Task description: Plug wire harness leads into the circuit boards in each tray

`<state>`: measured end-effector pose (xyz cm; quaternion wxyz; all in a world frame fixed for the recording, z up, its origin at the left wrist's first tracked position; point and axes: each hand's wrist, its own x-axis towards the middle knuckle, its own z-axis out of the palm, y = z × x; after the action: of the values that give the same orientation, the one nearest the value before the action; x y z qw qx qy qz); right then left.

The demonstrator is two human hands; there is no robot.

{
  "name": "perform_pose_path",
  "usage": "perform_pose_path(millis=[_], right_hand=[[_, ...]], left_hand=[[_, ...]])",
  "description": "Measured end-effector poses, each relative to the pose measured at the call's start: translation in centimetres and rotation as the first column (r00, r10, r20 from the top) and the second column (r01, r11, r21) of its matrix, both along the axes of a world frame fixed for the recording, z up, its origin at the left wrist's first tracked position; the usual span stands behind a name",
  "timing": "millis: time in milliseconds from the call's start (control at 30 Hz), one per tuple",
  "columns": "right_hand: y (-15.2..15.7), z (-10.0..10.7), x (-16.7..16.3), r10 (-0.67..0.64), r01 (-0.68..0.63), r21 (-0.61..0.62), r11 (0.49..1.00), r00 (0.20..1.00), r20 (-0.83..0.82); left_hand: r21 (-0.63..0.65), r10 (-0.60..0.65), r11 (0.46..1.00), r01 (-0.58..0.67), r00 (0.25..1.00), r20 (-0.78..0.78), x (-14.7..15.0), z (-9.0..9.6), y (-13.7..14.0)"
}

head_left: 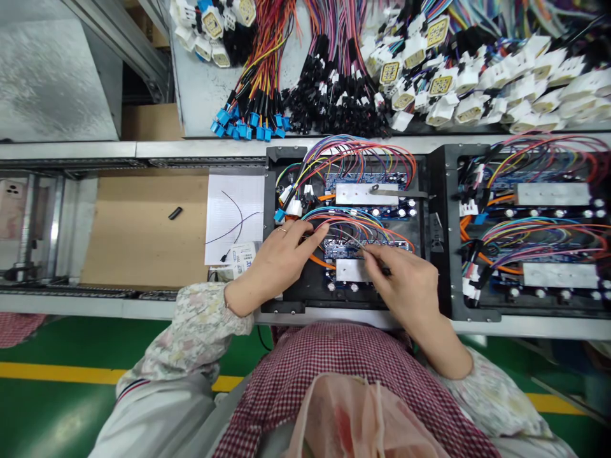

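Note:
Coloured wires (353, 218) arch over the lower circuit board (334, 249) in a black tray (296, 299). My left hand (286, 251) is at their left end, by the white and blue connectors, with its thumb and fingers closed on the wire bundle. Above the board, my right hand (405, 273) is closed, its fingertips pinching a thin wire (353, 239) near the plug row. Its fingers partly cover the lower silver heat sink (349, 270). The upper circuit board (329, 184) carries its own wires, and a grey strap lies across its heat sink (356, 194).
A second tray (451, 254) with two wired boards stands on the right. On the left are a cardboard sheet (143, 229) with a small black piece (175, 214), a paper sheet (219, 210) with loose wires, and a small white box (243, 257). Wire harnesses (267, 70) fill the shelf behind.

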<state>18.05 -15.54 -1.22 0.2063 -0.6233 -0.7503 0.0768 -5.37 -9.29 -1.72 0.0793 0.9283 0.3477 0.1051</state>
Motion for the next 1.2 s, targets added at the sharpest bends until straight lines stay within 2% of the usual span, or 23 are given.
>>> perform_pose_path(millis=[267, 367, 500, 567, 633, 700, 767, 833, 867, 1033, 1133, 1200], right_hand=[[0.1, 0.3, -0.3, 0.018, -0.014, -0.043, 0.999, 0.996, 0.083], [-0.4, 1.4, 0.4, 0.035, -0.030, -0.072, 0.997, 0.997, 0.073], [-1.3, 3.3, 2.3, 0.110, -0.110, 0.016, 0.994, 0.994, -0.006], [-1.4, 3.7, 3.2, 0.125, -0.125, 0.075, 0.989, 0.992, -0.007], [-1.3, 3.7, 3.5, 0.141, -0.138, 0.138, 0.981, 0.990, -0.012], [-1.1, 3.6, 3.3, 0.192, -0.183, 0.179, 0.967, 0.981, -0.035], [-1.1, 3.4, 2.9, 0.260, -0.245, 0.196, 0.950, 0.964, -0.054], [-1.3, 3.3, 2.6, 0.301, -0.285, 0.206, 0.936, 0.952, -0.050], [-1.4, 3.3, 2.5, 0.306, -0.290, 0.213, 0.933, 0.951, -0.043], [-1.7, 3.0, 2.7, 0.290, -0.275, 0.256, 0.927, 0.957, -0.023], [-1.5, 3.2, 2.7, 0.337, -0.311, 0.284, 0.907, 0.940, -0.045], [-1.3, 3.9, 2.8, 0.326, -0.294, 0.293, 0.910, 0.943, -0.066]], left_hand=[[0.049, 0.082, 0.995, -0.086, 0.992, 0.092, 0.2, -0.8, -0.2], [0.129, 0.087, 0.986, -0.106, 0.986, 0.145, 0.1, -0.9, -0.9], [0.164, 0.034, 0.983, -0.077, 0.968, 0.250, -0.4, -0.2, -0.6], [0.154, 0.062, 0.981, -0.114, 0.949, 0.309, -0.9, 0.4, 1.6], [0.135, 0.211, 0.956, -0.262, 0.928, 0.309, -1.5, 1.2, 5.6], [0.118, 0.461, 0.860, -0.496, 0.856, 0.232, -2.0, 2.0, 10.6], [0.090, 0.677, 0.725, -0.682, 0.731, 0.087, -2.2, 2.5, 15.2], [0.061, 0.762, 0.648, -0.759, 0.645, -0.057, -2.2, 2.5, 18.5], [0.056, 0.779, 0.626, -0.778, 0.622, -0.073, -2.1, 2.5, 19.6], [0.036, 0.818, 0.575, -0.818, 0.573, -0.057, -2.5, 2.3, 21.5], [0.069, 0.813, 0.581, -0.811, 0.582, -0.001, -2.7, 3.9, 21.5], [0.094, 0.763, 0.621, -0.778, 0.628, 0.157, -2.1, 5.8, 20.1]])
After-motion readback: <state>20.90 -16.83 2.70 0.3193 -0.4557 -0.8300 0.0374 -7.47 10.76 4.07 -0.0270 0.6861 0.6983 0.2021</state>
